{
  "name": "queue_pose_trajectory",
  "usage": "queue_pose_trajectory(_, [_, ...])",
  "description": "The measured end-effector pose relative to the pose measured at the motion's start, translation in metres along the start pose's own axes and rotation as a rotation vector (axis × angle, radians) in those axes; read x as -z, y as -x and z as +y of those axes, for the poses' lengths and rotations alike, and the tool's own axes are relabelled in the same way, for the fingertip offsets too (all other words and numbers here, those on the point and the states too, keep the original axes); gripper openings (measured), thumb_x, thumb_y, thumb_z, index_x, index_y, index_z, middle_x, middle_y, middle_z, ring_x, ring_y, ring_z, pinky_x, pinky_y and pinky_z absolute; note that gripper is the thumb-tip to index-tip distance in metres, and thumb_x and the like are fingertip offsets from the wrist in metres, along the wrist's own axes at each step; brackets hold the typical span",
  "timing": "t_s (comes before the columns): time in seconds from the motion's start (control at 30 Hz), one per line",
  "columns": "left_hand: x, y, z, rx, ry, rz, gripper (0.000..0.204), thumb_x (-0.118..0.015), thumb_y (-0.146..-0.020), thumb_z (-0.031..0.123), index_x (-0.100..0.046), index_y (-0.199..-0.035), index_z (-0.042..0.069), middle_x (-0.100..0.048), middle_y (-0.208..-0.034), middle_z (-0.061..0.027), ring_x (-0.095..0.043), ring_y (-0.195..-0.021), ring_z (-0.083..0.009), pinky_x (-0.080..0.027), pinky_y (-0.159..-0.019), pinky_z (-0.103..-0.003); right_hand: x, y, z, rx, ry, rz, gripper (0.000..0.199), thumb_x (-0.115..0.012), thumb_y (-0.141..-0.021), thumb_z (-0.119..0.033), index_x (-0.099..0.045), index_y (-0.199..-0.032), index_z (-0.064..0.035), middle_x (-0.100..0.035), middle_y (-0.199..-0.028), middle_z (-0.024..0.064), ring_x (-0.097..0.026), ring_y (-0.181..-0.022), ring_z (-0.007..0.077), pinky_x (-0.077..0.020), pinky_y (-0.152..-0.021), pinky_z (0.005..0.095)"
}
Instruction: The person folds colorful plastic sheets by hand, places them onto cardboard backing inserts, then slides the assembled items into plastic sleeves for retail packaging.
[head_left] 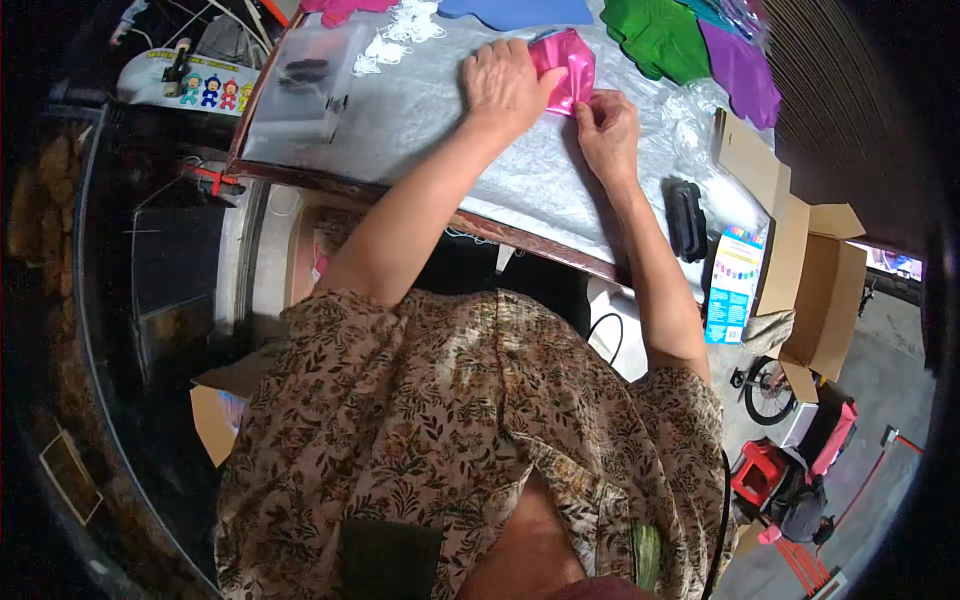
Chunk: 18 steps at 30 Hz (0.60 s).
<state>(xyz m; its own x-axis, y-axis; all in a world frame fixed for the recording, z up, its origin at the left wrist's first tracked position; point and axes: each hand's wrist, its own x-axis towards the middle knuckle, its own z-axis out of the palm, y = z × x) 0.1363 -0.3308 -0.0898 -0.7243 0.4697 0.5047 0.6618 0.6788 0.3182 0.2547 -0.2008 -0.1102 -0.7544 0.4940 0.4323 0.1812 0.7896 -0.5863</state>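
A small bright pink piece of fabric [568,62] lies on the table's pale plastic cover [430,130]. My left hand [503,80] presses flat on its left part, fingers spread. My right hand [605,120] pinches its lower right edge between thumb and fingers. Both forearms reach up across the table's wooden front edge [330,182].
A clear plastic box [305,85] sits at the left, white lace bits [400,30] behind it. Green [655,35], purple [745,70] and blue [520,10] fabric pieces lie at the back. A black object [686,218] lies at the right; an open cardboard box [815,290] stands beyond.
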Motion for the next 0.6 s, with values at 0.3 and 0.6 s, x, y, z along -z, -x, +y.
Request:
queue_pose_trajectory(0.3, [-0.035,-0.004,-0.005,0.075,0.047,0.079,0.044,-0.068,-0.091,0.042,-0.069,-0.094,-0.002,-0.068,-0.098,-0.0195,-0.061,-0.101,-0.0376,-0.048,-0.088,-0.052,-0.003,-0.002,-0.011,0.016,0.143,0.009,0.016,-0.072,-0.085,-0.012,-0.071,-0.093,0.0017,-0.068,-0.106,0.0175,-0.062,-0.102,0.0359,-0.0458,-0.093,0.0476])
queue_pose_trajectory(0.6, [0.0,0.044,-0.021,0.42,1.291,-0.101,0.037,-0.066,-0.099,0.038,-0.065,-0.103,0.001,-0.068,-0.102,-0.0105,-0.066,-0.086,-0.0242,-0.054,-0.082,-0.041,0.045,0.042,-0.071,-0.306,-0.51,-0.172,0.014,-0.064,-0.099,-0.007,-0.062,-0.096,0.0058,-0.071,-0.082,0.0135,-0.072,-0.076,0.02,-0.0539,-0.069,0.0305])
